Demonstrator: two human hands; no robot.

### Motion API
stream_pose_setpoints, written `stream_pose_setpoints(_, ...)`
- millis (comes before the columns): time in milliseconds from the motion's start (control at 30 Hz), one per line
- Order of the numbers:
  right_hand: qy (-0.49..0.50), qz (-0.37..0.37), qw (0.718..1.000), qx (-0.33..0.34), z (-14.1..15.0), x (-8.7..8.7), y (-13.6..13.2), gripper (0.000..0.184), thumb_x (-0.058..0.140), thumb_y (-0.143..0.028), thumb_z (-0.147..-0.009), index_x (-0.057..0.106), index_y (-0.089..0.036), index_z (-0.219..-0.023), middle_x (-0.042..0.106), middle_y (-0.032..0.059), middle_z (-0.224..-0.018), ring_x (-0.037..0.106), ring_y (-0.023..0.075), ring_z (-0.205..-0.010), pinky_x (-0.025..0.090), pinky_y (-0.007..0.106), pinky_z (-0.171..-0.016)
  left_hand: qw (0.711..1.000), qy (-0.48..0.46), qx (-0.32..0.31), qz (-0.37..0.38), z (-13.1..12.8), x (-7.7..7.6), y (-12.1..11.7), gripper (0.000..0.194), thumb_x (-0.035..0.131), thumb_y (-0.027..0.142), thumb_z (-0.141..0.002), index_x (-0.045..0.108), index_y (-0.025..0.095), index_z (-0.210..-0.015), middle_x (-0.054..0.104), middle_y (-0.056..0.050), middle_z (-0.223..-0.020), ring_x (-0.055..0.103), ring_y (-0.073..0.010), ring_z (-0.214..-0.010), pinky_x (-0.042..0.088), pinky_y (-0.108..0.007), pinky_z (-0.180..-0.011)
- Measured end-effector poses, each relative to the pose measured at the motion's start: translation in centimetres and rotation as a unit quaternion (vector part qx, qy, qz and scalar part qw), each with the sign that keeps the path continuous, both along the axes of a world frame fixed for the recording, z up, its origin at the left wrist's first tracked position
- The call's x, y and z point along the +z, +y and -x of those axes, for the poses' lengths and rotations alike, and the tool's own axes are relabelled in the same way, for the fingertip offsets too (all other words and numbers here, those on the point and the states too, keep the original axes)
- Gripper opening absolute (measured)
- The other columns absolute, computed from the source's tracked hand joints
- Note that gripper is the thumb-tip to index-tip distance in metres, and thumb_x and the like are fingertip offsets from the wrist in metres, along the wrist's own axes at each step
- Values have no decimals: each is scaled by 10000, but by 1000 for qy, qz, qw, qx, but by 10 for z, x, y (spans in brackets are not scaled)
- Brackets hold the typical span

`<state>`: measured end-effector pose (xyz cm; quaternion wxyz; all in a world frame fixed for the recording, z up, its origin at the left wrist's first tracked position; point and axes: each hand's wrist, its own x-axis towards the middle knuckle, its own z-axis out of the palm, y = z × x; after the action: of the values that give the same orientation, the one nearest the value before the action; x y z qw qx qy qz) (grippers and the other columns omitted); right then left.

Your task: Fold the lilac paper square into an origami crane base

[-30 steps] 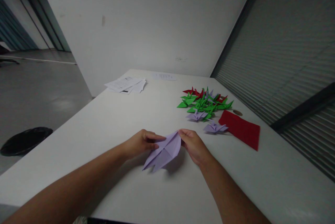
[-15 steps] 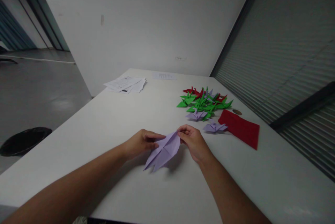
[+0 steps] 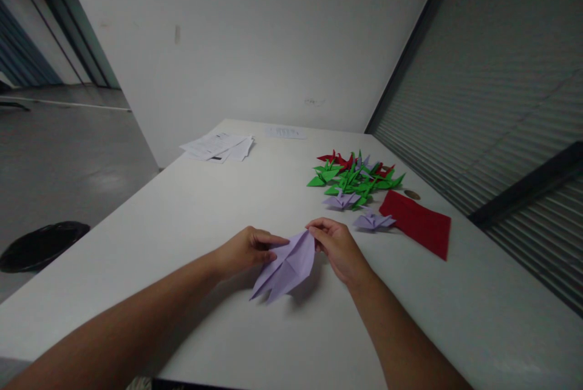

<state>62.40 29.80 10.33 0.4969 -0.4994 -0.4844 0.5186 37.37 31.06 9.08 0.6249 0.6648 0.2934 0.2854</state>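
A half-folded lilac paper [image 3: 288, 265] lies on the white table [image 3: 204, 208] between my hands, its two pointed flaps aimed toward me. My left hand [image 3: 246, 249] pinches its left side, fingers closed on the sheet. My right hand [image 3: 339, 247] grips the upper right corner with curled fingers. Two finished lilac origami figures [image 3: 372, 220] sit just beyond my right hand.
A heap of green, red and lilac folded figures [image 3: 355, 178] lies at the right rear. A stack of red paper [image 3: 416, 223] is beside it, with a small brown disc [image 3: 412, 194] behind. White printed sheets [image 3: 218, 147] rest at the far left. A black bin [image 3: 40, 244] stands on the floor.
My right hand's fingers have curled more tightly over the top corner of the lilac paper and lifted it slightly. My left hand has stayed put.
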Motion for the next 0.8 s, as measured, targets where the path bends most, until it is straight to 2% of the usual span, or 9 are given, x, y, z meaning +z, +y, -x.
stream_pose_setpoints(133, -31, 12, 999, 1, -1, -1, 1, 290, 767, -450, -727, 689, -170, -732, 544, -30, -546, 454, 110, -508, 315, 251, -512, 1000, 7, 2, -9, 0, 0, 0, 427, 781, 275, -835, 760, 153, -1243, 773, -126, -1123, 693, -207, -919, 548, -344, -874)
stream_pose_setpoints(367, -34, 34, 999, 14, 0, 1, -3, 356, 759, -526, -749, 661, -184, -743, 524, -42, -520, 437, 106, -473, 282, 236, -476, 1000, 17, 7, -26, -1, 0, -2, 414, 763, 262, -844, 761, 152, -1242, 767, -113, -1063, 673, -192, -884, 540, -336, -858)
stream_pose_setpoints(600, -19, 24, 999, 26, 0, 1, -4, 268, 804, -418, -696, 690, -180, -745, 553, -38, -582, 459, 102, -515, 316, 231, -496, 992, 64, 8, -110, 0, 6, -4, 384, 726, 264, -865, 768, 177, -1237, 693, -60, -885, 584, -140, -749, 481, -259, -693)
stream_pose_setpoints(800, -30, 20, 999, 28, -1, 2, -3, 264, 809, -410, -683, 711, -172, -741, 571, -25, -598, 463, 108, -534, 326, 246, -514, 993, 59, -8, -100, 2, 4, -3, 399, 722, 281, -871, 758, 176, -1255, 663, -47, -852, 557, -137, -731, 467, -253, -666)
